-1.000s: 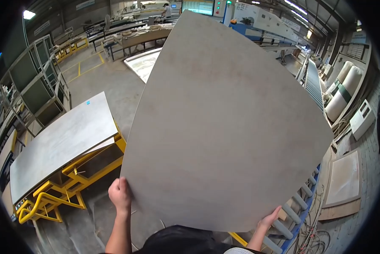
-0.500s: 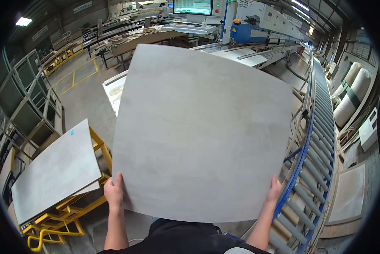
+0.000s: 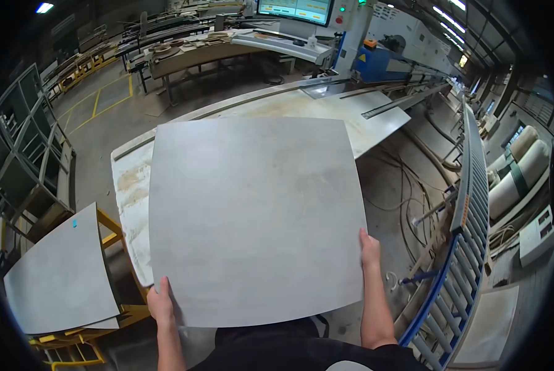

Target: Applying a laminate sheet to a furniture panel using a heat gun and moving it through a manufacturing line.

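I hold a large square grey tile (image 3: 255, 216) flat in front of me, above a long pale worktable (image 3: 338, 111). My left hand (image 3: 160, 304) grips the tile's near left corner, thumb on top. My right hand (image 3: 369, 246) grips its right edge near the bottom corner. The tile hides most of the table's near end and the floor under it.
A stack of similar grey tiles (image 3: 57, 275) lies on a yellow metal stand (image 3: 113, 226) at my left. A blue roller conveyor (image 3: 468, 216) runs along my right. Cables litter the floor (image 3: 406, 185) between table and conveyor. Benches, metal racks and a machine with a screen (image 3: 295, 9) stand behind.
The tile has tipped from steeply raised down to nearly flat and now sits lower, over the worktable. My view has swung right, away from the tile stack.
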Motion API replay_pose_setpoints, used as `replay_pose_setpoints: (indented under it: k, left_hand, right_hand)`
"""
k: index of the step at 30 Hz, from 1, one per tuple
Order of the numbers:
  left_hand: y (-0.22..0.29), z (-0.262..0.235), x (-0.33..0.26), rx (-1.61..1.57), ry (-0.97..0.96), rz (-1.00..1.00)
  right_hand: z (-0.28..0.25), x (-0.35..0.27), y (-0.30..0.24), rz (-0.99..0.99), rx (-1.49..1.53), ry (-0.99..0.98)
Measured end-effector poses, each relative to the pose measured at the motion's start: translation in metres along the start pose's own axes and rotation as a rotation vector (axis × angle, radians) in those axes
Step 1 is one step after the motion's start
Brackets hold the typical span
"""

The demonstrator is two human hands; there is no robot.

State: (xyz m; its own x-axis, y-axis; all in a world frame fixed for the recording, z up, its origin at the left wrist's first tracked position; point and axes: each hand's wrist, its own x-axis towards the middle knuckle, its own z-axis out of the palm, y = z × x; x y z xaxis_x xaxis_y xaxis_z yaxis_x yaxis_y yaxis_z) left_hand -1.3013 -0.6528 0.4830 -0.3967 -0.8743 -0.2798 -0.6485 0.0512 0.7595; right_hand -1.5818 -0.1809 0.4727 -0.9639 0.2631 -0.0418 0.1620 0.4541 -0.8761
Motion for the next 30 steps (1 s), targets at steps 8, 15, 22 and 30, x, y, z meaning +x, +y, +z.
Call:
replay_pose_setpoints:
  k: [8, 15, 22, 30]
  left_hand:
    - [0.047, 0.108, -0.026, 0.036, 0.207, -0.151]
    - [0.063, 0.198, -0.069, -0.014, 0.363, -0.23]
    - [0.1, 0.231, -0.094, 0.061, 0.341, -0.344]
    - [0.067, 0.252, -0.078, -0.036, 0.343, -0.35]
  right_hand:
    - [0.044, 0.176, -0.013, -0.083, -0.239, -0.205]
    - [0.046, 0.295, -0.029, -0.065, -0.446, -0.439]
    - [0.035, 0.341, -0.014, -0.035, -0.487, -0.522]
    - [0.038, 0.365, -0.02, 0.009, -0.491, -0.548]
